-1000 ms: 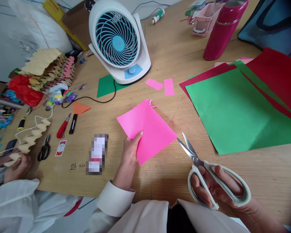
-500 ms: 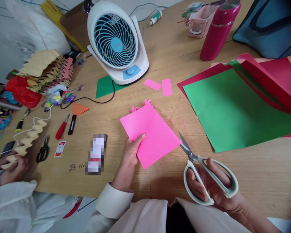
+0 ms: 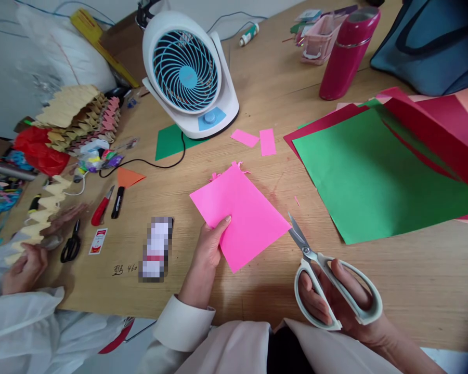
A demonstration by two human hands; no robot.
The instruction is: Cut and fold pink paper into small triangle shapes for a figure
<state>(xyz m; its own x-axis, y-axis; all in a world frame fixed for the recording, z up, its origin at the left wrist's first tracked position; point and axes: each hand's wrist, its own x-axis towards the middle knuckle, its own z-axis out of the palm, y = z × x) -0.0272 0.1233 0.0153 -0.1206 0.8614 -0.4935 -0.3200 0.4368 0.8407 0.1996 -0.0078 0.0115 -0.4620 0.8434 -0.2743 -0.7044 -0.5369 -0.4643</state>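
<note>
Pinched between the thumb and fingers of my left hand [image 3: 209, 249] is a bright pink sheet of paper [image 3: 244, 221], tilted above the table. My right hand [image 3: 335, 296] grips a pair of scissors [image 3: 306, 252] with white handles, fingers through both loops. The blades are slightly parted, and their tips are at the right corner of the pink sheet. Curled pink scraps [image 3: 218, 175] show behind the sheet's top edge, partly hidden. Two small pink rectangles [image 3: 268, 142] lie beyond it, and a thin pink sliver [image 3: 297, 201] rests nearer the scissors.
Green paper [image 3: 386, 182] and red sheets are stacked at right, below a magenta bottle [image 3: 349, 57]. A fan [image 3: 189, 78] stands at the back. Left lie a phone [image 3: 156, 249], a red knife [image 3: 102, 208], a marker and black scissors [image 3: 72, 244]. A co-worker's hand [image 3: 25, 267] holds zigzag cream paper.
My hands, the pink sheet and the scissors have barely shifted. On the left, the co-worker's zigzag cream paper has been raised and one of their hands is blurred in motion.
</note>
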